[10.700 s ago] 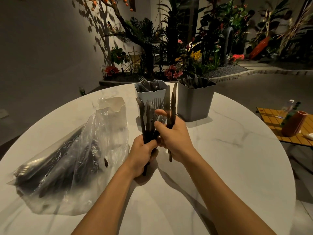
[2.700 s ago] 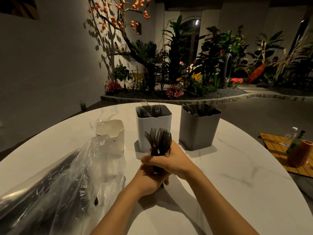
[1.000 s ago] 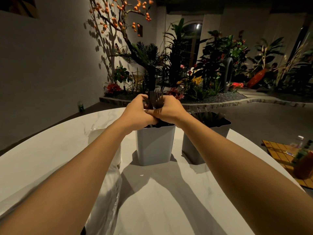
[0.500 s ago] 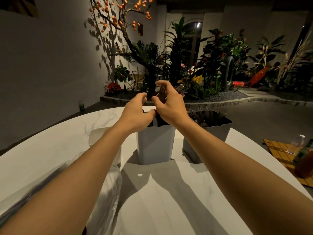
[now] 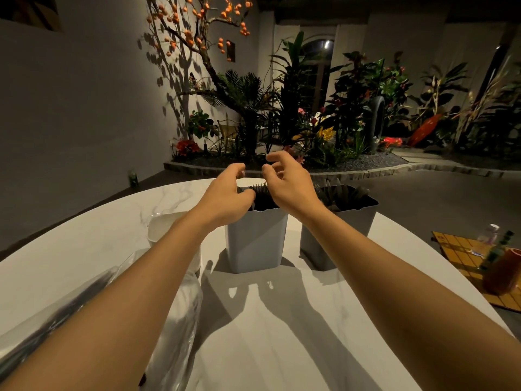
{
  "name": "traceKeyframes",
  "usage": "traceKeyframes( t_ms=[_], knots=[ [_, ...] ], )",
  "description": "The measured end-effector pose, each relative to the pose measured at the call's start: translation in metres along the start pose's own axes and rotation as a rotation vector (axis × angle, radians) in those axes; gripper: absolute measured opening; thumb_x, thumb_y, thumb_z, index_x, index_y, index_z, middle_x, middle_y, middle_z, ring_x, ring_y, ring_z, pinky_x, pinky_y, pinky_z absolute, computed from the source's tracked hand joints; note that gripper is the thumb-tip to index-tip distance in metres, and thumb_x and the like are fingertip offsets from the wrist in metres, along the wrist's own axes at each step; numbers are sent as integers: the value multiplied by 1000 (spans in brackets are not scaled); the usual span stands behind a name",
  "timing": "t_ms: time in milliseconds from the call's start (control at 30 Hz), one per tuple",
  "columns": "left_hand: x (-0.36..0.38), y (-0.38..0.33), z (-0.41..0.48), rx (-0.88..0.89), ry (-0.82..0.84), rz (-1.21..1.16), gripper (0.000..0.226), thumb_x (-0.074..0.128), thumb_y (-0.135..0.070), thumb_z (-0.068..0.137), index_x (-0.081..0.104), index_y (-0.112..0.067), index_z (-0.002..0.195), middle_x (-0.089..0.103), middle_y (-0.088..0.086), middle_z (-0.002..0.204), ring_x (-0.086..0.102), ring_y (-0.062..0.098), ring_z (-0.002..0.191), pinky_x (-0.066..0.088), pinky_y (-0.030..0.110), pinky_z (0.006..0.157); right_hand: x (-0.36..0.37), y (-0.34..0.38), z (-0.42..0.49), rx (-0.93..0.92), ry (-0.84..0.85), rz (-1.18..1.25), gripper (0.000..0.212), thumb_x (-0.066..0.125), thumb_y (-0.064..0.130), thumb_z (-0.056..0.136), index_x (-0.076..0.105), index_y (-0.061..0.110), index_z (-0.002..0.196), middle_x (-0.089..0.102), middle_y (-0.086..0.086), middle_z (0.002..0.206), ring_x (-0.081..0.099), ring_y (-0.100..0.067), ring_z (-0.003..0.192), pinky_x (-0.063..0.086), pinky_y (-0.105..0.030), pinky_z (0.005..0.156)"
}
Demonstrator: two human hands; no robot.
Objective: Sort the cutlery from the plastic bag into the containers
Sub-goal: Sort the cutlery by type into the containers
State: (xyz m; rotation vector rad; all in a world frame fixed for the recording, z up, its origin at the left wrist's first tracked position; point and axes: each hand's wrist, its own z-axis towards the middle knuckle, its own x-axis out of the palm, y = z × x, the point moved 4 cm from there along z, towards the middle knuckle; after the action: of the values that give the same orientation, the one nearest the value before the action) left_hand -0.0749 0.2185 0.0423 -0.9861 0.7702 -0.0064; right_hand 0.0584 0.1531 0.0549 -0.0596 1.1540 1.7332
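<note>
Both my hands hover over the light grey container (image 5: 255,241) in the middle of the round marble table (image 5: 282,334). Dark forks (image 5: 258,190) stand in it, tines up, between my hands. My left hand (image 5: 225,196) sits at the container's left rim with loosely curled fingers and holds nothing. My right hand (image 5: 287,182) is just above the right rim, fingers spread and relaxed, empty. A darker grey container (image 5: 346,221) with more cutlery stands to the right. The clear plastic bag (image 5: 172,328) with dark cutlery lies at the lower left, partly hidden by my left forearm.
A white container (image 5: 166,227) stands left of the light grey one, behind my left arm. Off the table's right edge is a low wooden slatted table (image 5: 462,249) with a glass bottle and a brown cup (image 5: 501,275). Plants and a wall lie beyond.
Both hands carried the bunch of forks up from near the table into the light grey container and let go; the fingers have since opened and the hands have spread slightly apart.
</note>
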Motion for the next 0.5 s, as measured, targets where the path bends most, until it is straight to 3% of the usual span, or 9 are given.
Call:
traceKeyframes(
  t_ms=[67, 133, 267, 333, 400, 500],
  knots=[
    [-2, -5, -6, 24, -23, 4, 60, 57, -11, 100, 37, -21, 155, 46, 2, 154, 49, -6, 84, 42, 15, 72, 0, 0, -6, -20, 14, -113, 36, 52, 28, 101, 54, 17, 136, 61, -4, 122, 56, -22, 114, 49, -36, 91],
    [-7, -10, -14, 31, -53, 40, 51, 59, -11, 99, 47, -21, 148, 49, 2, 149, 51, 1, 89, 35, 8, 68, -5, 4, -14, -42, 17, -211, 35, 52, 23, 98, 55, 18, 133, 56, -5, 125, 50, -26, 119, 47, -44, 97],
    [-22, -21, -35, 75, -137, 182, 20, 64, -14, 96, 68, -21, 114, 53, 4, 133, 49, 17, 115, 38, 26, 89, -25, 25, -32, -114, -69, -153, 18, 54, 13, 93, 60, 16, 110, 54, -2, 110, 52, -20, 104, 47, -33, 87],
    [-31, -30, -50, 93, -118, 159, 13, 63, -11, 94, 70, -20, 101, 61, 2, 114, 60, 19, 105, 44, 25, 81, -32, 39, -45, -120, -45, -108, 11, 56, 11, 93, 61, 16, 101, 58, 0, 99, 55, -14, 88, 47, -26, 74],
    [-36, -36, -68, 38, 54, 86, 13, 63, -8, 95, 71, -17, 96, 68, 2, 96, 65, 17, 88, 49, 23, 68, -31, 50, -60, -103, 64, -69, 10, 60, 10, 92, 63, 18, 96, 62, 2, 91, 58, -11, 81, 50, -25, 69],
    [-39, -38, -101, -110, 470, 147, 10, 61, -9, 99, 71, -10, 102, 73, 9, 93, 71, 13, 77, 55, 24, 66, -23, 65, -86, -72, 243, -14, 11, 64, 9, 89, 67, 18, 93, 65, 4, 87, 62, -11, 81, 51, -23, 67]
  ],
)
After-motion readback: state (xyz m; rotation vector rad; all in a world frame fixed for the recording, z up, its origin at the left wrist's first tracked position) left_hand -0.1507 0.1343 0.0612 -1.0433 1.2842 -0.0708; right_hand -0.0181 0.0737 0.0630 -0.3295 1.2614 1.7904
